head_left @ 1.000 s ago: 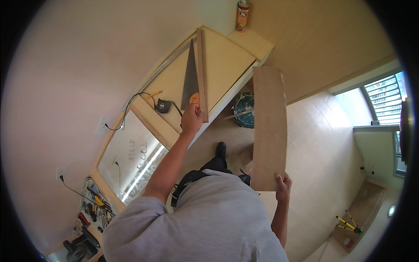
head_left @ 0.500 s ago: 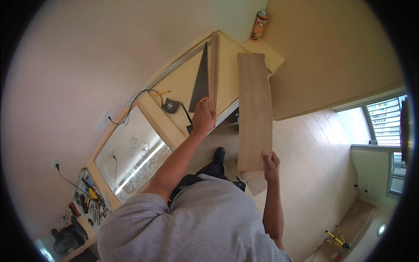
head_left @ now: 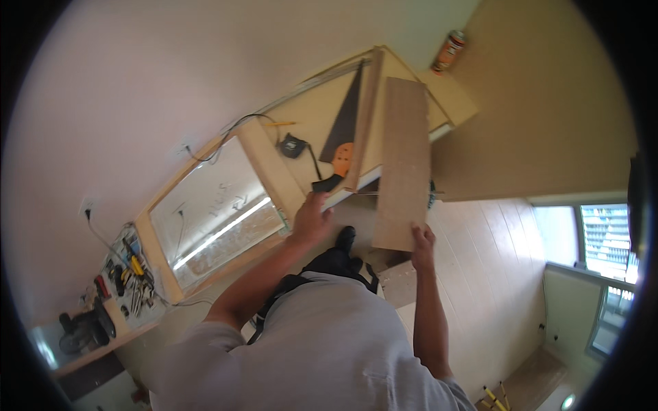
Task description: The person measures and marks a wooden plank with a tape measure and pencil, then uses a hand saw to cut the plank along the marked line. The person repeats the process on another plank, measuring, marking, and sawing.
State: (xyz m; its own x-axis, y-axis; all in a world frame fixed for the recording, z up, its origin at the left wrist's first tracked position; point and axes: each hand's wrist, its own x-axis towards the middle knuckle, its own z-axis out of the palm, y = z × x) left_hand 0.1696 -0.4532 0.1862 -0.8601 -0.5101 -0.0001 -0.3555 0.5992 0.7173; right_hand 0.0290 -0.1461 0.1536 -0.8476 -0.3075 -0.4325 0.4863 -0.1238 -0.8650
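Likely board-handling: right hand (head_left: 423,246), fingers closed, grips board (head_left: 406,164) across near edge of tabletop (head_left: 301,109). Left hand (head_left: 312,218) blurred nearby, can't tell its grip; next probably calls for steadying.

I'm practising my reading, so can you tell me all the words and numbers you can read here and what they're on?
None is clear enough to read out.
Mirror-like panel: dark handwritten marks, too blurred to read.
Orange can: printed label, too small and blurred to read.
Black tape measure: a pale patch, maybe print, too blurred to tell.
Wooden board in the right hand: no writing visible.
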